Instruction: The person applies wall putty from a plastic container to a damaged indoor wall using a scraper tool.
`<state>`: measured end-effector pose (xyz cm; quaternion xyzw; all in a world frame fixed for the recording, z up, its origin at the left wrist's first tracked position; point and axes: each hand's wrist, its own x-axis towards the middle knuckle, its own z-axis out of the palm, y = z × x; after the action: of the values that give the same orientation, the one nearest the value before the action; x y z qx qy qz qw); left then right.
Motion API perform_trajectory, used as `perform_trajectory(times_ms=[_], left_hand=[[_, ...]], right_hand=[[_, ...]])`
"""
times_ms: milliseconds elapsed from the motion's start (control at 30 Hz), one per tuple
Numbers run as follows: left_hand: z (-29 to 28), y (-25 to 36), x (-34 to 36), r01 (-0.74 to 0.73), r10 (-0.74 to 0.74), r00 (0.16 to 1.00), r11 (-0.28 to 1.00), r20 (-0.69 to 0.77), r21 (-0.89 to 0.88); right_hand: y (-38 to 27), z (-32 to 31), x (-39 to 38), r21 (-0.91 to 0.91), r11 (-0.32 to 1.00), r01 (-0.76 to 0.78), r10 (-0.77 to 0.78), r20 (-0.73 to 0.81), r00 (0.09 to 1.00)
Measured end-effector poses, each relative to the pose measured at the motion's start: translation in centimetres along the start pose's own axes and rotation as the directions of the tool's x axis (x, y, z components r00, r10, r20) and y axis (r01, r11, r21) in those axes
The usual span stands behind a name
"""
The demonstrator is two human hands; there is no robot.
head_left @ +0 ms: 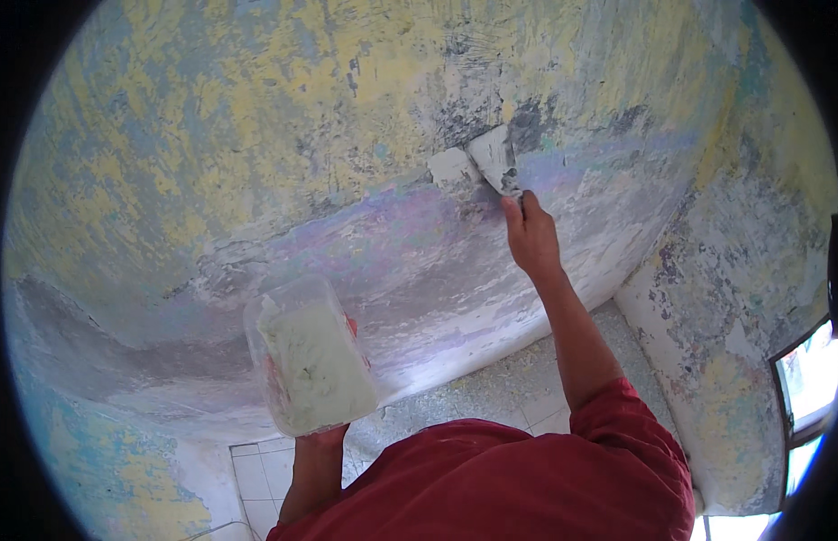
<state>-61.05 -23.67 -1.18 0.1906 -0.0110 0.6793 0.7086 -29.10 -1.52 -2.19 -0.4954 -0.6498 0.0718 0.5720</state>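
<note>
My right hand (534, 236) is closed round the handle of a putty knife (494, 159). Its broad blade, smeared with white, lies against the peeling wall (283, 117). Just left of the blade is a fresh-looking white patch of filler (452, 168). My left hand (321, 439) supports a clear plastic tub (254, 338) from beneath, fingers showing along its sides. Pale, whitish putty (320, 365) fills much of the tub, which is tilted a little in front of the wall.
Yellow, blue and lilac paint flakes over grey plaster on the main wall. Another worn wall (734, 270) meets it at the right, with a dark-framed window (811, 374). Below are pale floor tiles (256, 473) and a dusty, speckled strip of floor (491, 392).
</note>
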Motion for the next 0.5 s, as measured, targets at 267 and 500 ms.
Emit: perform_trajectory(times_ms=[267, 500], left_hand=[[-0.7, -0.5, 1.5, -0.021, 0.020, 1.000, 0.998, -0.011, -0.055], [-0.9, 0.3, 1.0, -0.082, 0.073, 0.987, 0.995, -0.141, -0.057]], right_hand=[[-0.3, -0.1, 1.0, -0.213, 0.977, -0.006, 0.036, 0.137, 0.990], [9.4, -3.8, -9.7, -0.358, 0.883, -0.303, 0.377, 0.159, 0.912]])
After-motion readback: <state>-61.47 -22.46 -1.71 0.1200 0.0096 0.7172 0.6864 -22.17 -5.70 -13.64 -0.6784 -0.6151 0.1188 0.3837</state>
